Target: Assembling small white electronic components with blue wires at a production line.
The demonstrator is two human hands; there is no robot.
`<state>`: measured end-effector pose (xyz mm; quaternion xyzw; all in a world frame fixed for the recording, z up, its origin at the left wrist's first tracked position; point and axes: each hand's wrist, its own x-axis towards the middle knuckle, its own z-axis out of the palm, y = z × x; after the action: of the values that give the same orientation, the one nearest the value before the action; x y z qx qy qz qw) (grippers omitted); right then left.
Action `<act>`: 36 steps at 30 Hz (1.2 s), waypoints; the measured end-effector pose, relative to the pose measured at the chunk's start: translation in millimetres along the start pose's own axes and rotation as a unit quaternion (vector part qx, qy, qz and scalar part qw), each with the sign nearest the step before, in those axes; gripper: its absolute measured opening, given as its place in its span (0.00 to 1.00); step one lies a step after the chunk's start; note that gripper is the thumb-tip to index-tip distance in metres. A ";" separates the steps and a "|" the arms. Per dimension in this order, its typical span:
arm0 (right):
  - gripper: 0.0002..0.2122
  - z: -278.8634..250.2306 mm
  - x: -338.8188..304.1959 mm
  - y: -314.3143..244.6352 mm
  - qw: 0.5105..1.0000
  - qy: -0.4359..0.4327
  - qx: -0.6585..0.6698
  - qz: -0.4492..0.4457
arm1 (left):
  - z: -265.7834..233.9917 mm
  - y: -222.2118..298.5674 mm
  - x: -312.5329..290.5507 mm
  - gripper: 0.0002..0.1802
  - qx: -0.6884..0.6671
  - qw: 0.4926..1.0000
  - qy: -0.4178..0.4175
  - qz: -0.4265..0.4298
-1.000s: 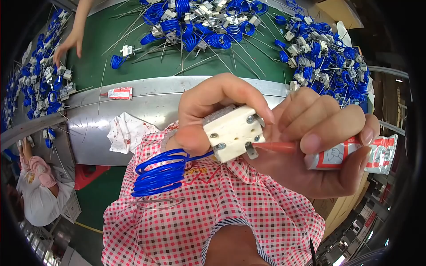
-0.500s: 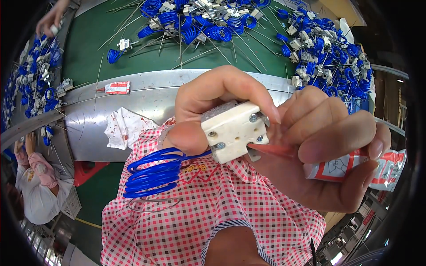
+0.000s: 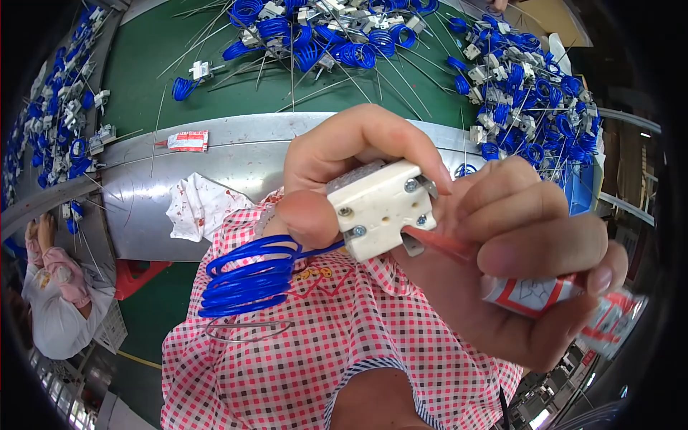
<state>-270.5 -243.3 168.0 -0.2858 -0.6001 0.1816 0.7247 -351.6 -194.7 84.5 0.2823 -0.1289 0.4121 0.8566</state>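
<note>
In two hands (image 3: 309, 159) (image 3: 534, 244), one block (image 3: 376, 208), one tube (image 3: 527, 294)

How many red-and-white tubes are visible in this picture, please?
2: the held tube in the right hand, and the other tube lying on the metal table. More may be hidden.

A red nozzle (image 3: 438, 244) at the notch of a white block (image 3: 376, 211).
The left hand (image 3: 319, 161) pinches the block, a blue coil (image 3: 247, 292) hanging beside it; the right hand (image 3: 527, 247) curls round the red-and-white tube (image 3: 534, 295). A second tube (image 3: 188, 141) and stained cloth (image 3: 195, 208) lie on the metal desk (image 3: 143, 222), coiled parts (image 3: 355, 54) heaped beyond.
</note>
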 end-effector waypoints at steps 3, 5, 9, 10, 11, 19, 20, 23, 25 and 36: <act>0.12 5.2 -9.8 -5.7 0.986 0.043 -0.163 -0.006 | 2.4 1.3 -1.1 0.51 -0.021 0.999 0.028 0.004; 0.12 17.3 -9.6 7.6 0.984 0.111 -0.126 -0.057 | 4.1 2.1 -0.5 0.50 -0.019 1.000 0.019 -0.003; 0.12 11.5 -9.1 8.3 0.989 0.095 -0.097 -0.065 | 0.9 0.1 2.4 0.49 -0.014 1.000 0.008 0.027; 0.12 4.9 -8.8 7.4 0.989 0.093 -0.095 -0.065 | -0.3 -0.1 2.0 0.49 -0.013 0.999 0.010 0.029; 0.12 -2.9 -8.2 7.5 0.994 0.042 -0.080 -0.063 | -1.3 -0.4 1.6 0.49 -0.015 0.999 0.009 0.036; 0.12 -6.1 -3.1 11.3 1.000 0.000 0.008 -0.021 | -0.4 -3.1 4.2 0.48 -0.038 0.996 -0.010 0.079; 0.12 -5.9 -3.4 12.6 1.000 0.002 0.024 -0.020 | -0.4 -2.1 2.8 0.48 -0.051 0.996 -0.013 0.067; 0.13 -5.4 -3.3 16.3 0.997 0.009 0.068 -0.020 | -0.6 -3.4 -0.3 0.48 -0.061 0.997 -0.011 0.052; 0.13 -7.4 -1.3 17.8 0.995 -0.003 0.096 -0.015 | -1.0 -5.0 -0.9 0.48 -0.056 0.997 -0.004 0.048; 0.12 -4.0 8.1 12.4 0.991 -0.037 0.121 0.032 | -4.9 3.6 -7.2 0.47 0.038 0.999 -0.009 -0.008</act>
<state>-263.9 -229.7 165.9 -0.2078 -0.5908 0.2863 0.7252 -359.0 -194.5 78.6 0.3193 -0.1187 0.4076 0.8472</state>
